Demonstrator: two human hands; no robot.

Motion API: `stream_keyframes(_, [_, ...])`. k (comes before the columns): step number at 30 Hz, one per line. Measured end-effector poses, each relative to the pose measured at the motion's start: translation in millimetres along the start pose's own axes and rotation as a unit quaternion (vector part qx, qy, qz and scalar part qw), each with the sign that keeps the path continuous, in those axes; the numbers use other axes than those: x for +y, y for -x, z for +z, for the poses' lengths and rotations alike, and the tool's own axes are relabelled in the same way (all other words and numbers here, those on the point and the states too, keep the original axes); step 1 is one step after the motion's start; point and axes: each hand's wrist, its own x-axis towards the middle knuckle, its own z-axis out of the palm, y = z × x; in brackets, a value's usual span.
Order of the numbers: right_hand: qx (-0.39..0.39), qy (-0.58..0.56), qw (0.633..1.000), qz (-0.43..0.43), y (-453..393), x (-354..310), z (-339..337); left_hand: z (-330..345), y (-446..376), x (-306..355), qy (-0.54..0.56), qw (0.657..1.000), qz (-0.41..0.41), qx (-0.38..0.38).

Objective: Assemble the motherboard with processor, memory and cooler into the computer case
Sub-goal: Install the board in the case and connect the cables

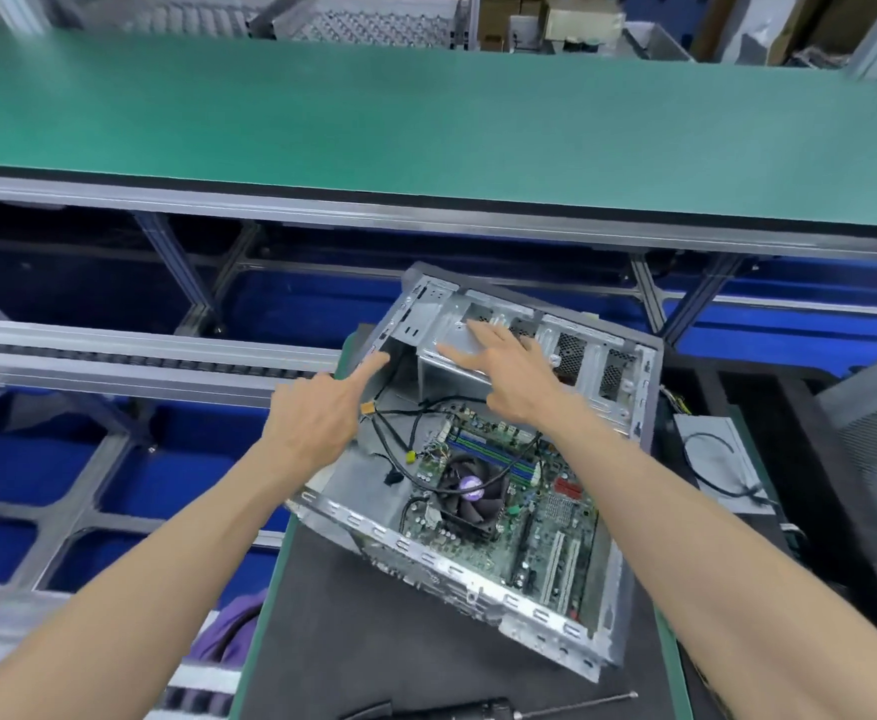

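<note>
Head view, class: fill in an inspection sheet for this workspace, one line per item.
Surface: dark mat with a green edge.
Job's things: computer case lies open and askew on the mat; motherboard inside, cooler fan and memory sticks fitted.
Clutter: screwdriver at the near edge; purple cloth to the left.
Hands: left hand open, forefinger reaching to the case's far corner; right hand open, fingers on the drive cage.
Cables: loose black leads inside the case; black cable on a grey sheet to the right.
Surroundings: green conveyor belt beyond; blue bins below.
</note>
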Motion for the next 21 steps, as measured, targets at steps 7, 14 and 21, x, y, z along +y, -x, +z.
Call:
stream_keyframes(7, [-0.015,-0.031,0.996,-0.080,-7,-3,1,-7,38,21,0.054,0.993,-0.086,-0.056])
stream_keyframes(14, [-0.007,0.035,0.983,-0.178,6,-14,-3,-16,62,21,0.065,0.991,-0.072,-0.093])
stream_keyframes(21, [0.196,-0.109,0.955,-0.193,67,-22,19,-27,56,42,0.022,0.991,0.131,0.016])
